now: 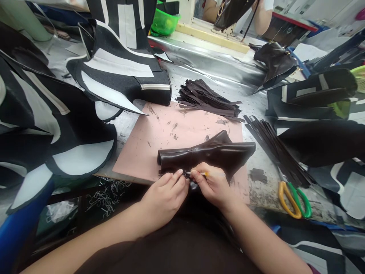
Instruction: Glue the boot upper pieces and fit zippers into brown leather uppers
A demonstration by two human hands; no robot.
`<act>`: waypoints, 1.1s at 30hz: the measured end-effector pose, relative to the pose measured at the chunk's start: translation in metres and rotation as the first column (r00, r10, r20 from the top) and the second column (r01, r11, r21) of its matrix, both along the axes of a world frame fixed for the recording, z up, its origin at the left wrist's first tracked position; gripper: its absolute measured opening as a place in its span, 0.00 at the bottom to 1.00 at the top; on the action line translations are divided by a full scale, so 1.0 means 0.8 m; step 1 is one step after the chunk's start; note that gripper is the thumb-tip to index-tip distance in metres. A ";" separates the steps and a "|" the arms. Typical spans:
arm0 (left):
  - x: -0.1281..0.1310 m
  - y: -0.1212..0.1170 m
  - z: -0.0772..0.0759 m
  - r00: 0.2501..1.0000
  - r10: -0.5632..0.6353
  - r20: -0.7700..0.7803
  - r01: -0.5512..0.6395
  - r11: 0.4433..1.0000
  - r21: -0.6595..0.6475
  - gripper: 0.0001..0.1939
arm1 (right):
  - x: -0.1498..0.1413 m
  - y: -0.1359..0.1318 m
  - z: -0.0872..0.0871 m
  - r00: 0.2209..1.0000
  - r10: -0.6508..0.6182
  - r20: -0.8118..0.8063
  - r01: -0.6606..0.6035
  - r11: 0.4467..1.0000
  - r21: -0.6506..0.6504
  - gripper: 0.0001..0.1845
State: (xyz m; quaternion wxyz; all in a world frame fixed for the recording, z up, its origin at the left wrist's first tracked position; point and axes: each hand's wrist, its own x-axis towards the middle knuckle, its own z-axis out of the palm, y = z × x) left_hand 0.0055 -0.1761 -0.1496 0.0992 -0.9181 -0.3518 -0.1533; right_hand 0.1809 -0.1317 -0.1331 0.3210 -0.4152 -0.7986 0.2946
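A dark brown, glossy leather boot upper (207,150) lies across the pink board (142,152), its near part hanging toward my body. My left hand (168,190) is closed, its fingertips pinching the upper's near edge. Beside it, my right hand (212,182) grips a thin pen-like tool (205,174) with a pale and yellow shaft. The tool's tip points left and meets the edge right by my left fingertips. What exactly the tip works on is too small to make out.
Dark strips lie in a pile (207,97) behind the upper and in a bundle (281,148) to the right. Scissors (295,199) with yellow and green handles rest near the front edge. Black boot uppers with white linings (119,72) crowd the left. Another person's arm (262,19) shows at the back.
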 end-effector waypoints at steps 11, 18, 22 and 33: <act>0.002 0.001 0.000 1.000 -0.003 0.013 0.003 1.000 -0.008 0.17 | 0.002 0.000 -0.004 0.999 -0.019 -0.046 0.017 0.999 -0.041 0.09; 0.002 0.000 0.000 1.000 -0.001 0.021 0.001 1.000 0.005 0.17 | 0.001 0.001 -0.006 0.999 -0.009 -0.043 0.008 1.000 -0.024 0.08; 0.001 0.000 -0.001 1.000 0.002 0.014 -0.002 1.000 0.007 0.17 | 0.001 0.000 -0.004 0.999 -0.009 -0.038 0.008 1.000 -0.028 0.09; 0.002 0.001 0.001 1.000 0.000 0.009 0.000 1.000 -0.011 0.17 | 0.006 0.001 0.000 0.990 -0.143 0.004 0.143 0.988 -0.065 0.11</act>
